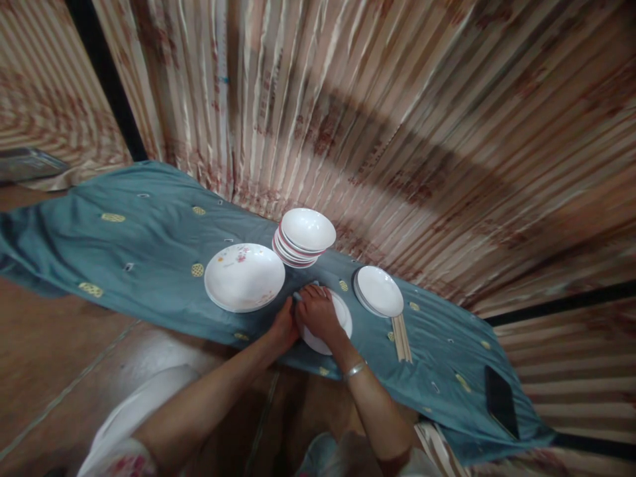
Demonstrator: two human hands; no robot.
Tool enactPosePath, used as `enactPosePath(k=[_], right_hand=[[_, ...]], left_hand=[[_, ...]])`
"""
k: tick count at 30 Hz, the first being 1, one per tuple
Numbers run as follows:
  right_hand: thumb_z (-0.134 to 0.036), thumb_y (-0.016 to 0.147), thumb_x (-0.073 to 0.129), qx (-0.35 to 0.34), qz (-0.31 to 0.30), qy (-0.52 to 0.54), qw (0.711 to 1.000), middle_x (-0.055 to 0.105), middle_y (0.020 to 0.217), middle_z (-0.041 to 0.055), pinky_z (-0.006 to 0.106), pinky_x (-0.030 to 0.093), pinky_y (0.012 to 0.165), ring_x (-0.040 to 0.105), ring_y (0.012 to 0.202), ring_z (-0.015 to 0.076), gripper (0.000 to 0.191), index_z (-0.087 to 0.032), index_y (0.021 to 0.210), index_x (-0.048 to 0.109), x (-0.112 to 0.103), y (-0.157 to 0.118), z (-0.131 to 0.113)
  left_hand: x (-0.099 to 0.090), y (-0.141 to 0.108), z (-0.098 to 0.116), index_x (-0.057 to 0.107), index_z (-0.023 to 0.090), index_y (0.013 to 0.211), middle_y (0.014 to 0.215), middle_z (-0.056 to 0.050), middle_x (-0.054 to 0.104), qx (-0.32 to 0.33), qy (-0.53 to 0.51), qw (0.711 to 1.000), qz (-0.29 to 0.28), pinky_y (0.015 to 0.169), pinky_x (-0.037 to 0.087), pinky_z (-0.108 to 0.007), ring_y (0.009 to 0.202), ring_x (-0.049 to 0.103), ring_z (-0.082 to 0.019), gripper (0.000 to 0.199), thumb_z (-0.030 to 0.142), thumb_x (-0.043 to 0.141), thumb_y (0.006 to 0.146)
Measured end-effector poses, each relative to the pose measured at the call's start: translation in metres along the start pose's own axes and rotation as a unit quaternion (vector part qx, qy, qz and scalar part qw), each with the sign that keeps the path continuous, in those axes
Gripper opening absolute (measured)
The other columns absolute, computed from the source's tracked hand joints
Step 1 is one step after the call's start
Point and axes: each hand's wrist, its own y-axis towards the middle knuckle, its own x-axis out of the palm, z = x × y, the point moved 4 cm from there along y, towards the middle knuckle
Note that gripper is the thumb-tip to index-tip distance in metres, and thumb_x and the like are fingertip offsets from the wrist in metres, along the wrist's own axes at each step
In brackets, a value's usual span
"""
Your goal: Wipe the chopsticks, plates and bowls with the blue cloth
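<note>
A small white plate (344,317) lies near the front edge of the cloth-covered table. At the plate's left rim is my left hand (285,324), closed on the edge, its fingers partly hidden. My right hand (318,311) lies over the plate with fingers bent onto a bluish-grey cloth (297,297), of which only small bits show. To the left sit large white plates (241,281) with a flower print, stacked. Behind my hands rises a stack of white bowls (308,230) with red rims. More small white plates (380,292) are stacked to the right.
Wooden chopsticks (402,339) lie below the right-hand plates. A dark phone (501,401) rests at the table's right end. The green tablecloth (163,245) hangs over the front edge. A striped curtain (348,132) stands right behind the table, with dark poles (106,79) beside it.
</note>
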Motion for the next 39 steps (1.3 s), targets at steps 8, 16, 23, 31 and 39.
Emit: enactPosePath(k=[8, 16, 23, 31, 39], right_hand=[[-0.025, 0.097, 0.037, 0.055, 0.007, 0.015, 0.998, 0.066, 0.115, 0.0109, 0.036, 0.035, 0.100, 0.057, 0.110, 0.0198, 0.031, -0.015, 0.114, 0.061, 0.006, 0.008, 0.040], [-0.028, 0.097, 0.036, 0.112, 0.068, 0.055, 0.990, 0.068, 0.112, 0.0115, 0.033, 0.043, 0.096, 0.061, 0.106, 0.0185, 0.036, -0.013, 0.120, 0.059, 0.018, -0.013, 0.083], [-0.034, 0.098, 0.028, 0.164, 0.115, 0.103, 0.974, 0.062, 0.124, 0.0145, 0.035, 0.043, 0.100, 0.057, 0.116, 0.0203, 0.046, -0.010, 0.127, 0.054, 0.029, -0.048, 0.102], [-0.042, 0.097, 0.021, 0.267, 0.184, 0.150, 0.934, 0.054, 0.132, 0.0248, 0.045, 0.038, 0.105, 0.049, 0.126, 0.0261, 0.060, -0.002, 0.131, 0.048, 0.043, -0.094, 0.091], [-0.047, 0.097, 0.019, 0.321, 0.244, 0.149, 0.903, 0.041, 0.141, 0.0302, 0.058, 0.033, 0.105, 0.034, 0.136, 0.0340, 0.066, 0.000, 0.139, 0.037, 0.054, -0.123, 0.054]], left_hand=[[0.001, -0.003, 0.001, 0.052, 0.008, 0.129, 0.105, -0.014, 0.071, -0.024, 0.026, 0.999, 0.036, 0.088, 0.050, -0.032, 0.100, 0.067, -0.024, 0.048, 0.038, 0.031, 0.097], [0.003, -0.005, 0.001, 0.053, 0.010, 0.129, 0.107, -0.014, 0.071, -0.023, 0.049, 0.998, 0.042, 0.085, 0.052, -0.035, 0.098, 0.067, -0.026, 0.049, 0.040, 0.032, 0.096], [0.008, -0.013, 0.002, 0.051, 0.009, 0.130, 0.106, -0.013, 0.071, -0.020, 0.055, 0.997, 0.052, 0.085, 0.052, -0.034, 0.098, 0.067, -0.024, 0.048, 0.037, 0.031, 0.097], [0.012, -0.020, 0.003, 0.054, 0.009, 0.126, 0.104, -0.013, 0.072, -0.005, 0.067, 0.996, 0.053, 0.087, 0.051, -0.033, 0.099, 0.066, -0.024, 0.045, 0.034, 0.030, 0.097], [0.006, -0.013, 0.001, 0.056, 0.009, 0.125, 0.103, -0.012, 0.072, -0.003, 0.075, 0.997, 0.035, 0.087, 0.051, -0.033, 0.100, 0.066, -0.025, 0.045, 0.036, 0.032, 0.097]])
